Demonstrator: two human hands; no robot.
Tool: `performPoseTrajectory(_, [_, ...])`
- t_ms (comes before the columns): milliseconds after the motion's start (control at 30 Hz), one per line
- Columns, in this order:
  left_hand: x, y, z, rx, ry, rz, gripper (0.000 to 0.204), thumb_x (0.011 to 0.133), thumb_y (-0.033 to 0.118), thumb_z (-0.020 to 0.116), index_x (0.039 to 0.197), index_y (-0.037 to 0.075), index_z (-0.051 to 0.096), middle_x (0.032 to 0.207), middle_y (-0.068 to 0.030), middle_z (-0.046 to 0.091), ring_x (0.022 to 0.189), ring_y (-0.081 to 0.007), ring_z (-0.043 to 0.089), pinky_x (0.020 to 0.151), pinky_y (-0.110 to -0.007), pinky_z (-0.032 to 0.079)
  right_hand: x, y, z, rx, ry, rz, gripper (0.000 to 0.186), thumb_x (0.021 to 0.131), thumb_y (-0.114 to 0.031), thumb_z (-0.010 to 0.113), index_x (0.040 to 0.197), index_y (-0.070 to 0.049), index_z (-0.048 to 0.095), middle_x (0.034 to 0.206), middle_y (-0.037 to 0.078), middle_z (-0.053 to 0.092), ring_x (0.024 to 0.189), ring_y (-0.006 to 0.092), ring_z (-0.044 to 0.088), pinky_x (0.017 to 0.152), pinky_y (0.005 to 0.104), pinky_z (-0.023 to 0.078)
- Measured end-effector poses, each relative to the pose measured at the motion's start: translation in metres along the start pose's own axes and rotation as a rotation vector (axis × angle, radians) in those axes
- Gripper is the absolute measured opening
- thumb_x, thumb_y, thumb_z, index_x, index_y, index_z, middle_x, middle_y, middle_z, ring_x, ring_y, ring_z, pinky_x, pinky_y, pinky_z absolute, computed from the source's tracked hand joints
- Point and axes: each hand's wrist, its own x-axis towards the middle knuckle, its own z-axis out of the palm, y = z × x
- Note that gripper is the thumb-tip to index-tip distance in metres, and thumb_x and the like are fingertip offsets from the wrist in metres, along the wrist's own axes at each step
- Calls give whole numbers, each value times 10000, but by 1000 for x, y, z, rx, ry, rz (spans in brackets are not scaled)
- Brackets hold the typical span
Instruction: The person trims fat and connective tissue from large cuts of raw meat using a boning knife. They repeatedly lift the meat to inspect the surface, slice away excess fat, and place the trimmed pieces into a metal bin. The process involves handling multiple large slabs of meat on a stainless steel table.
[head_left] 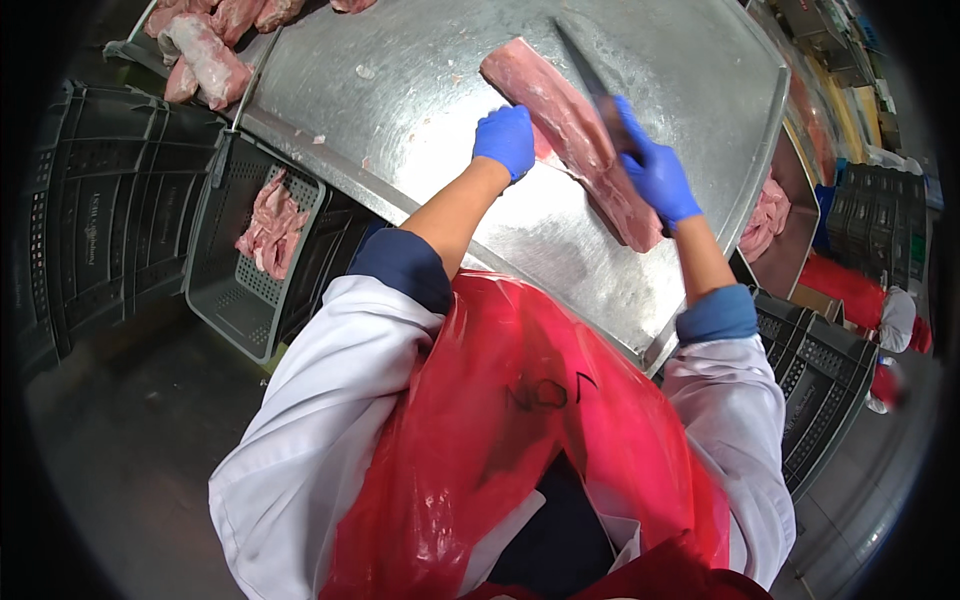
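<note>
A long pink meat loin (565,125) lies slantwise on the steel table (400,90). My left hand (505,140), in a blue glove, is closed at the loin's left edge. It grips a thin flap of meat (542,146), partly hidden by the fingers. My right hand (656,172), gloved in blue too, is wrapped round a knife (578,58) on the loin's right side. The blade points away from me, up and left, and looks slightly blurred. The knife's handle is mostly hidden.
More meat pieces (208,62) are heaped at the far left. Trimmings (274,225) lie in a grey crate (205,265) below the table's left edge. Other meat (766,215) sits in a container on the right. Black crates (815,375) stand nearby, and a person in red (850,290) is at far right.
</note>
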Motion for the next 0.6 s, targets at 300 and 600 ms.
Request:
performPoseTrajectory(300, [-8, -6, -3, -338, 37, -177, 301, 870, 237, 642, 1051, 2, 593, 1000, -248, 671, 991, -409, 659, 853, -455, 520, 30, -6, 40, -316, -346, -178, 691, 972, -292, 558, 1560, -455, 233, 1137, 155, 704, 956, 365, 703, 826, 442, 555])
performPoseTrajectory(600, [-27, -15, -35, -982, 47, -94, 64, 869, 82, 585, 849, 22, 573, 834, -59, 613, 772, -143, 598, 694, -316, 498, 12, -20, -18, -450, -533, -154, 667, 956, -273, 531, 1533, -496, 281, 908, 203, 688, 816, 370, 694, 722, 454, 543])
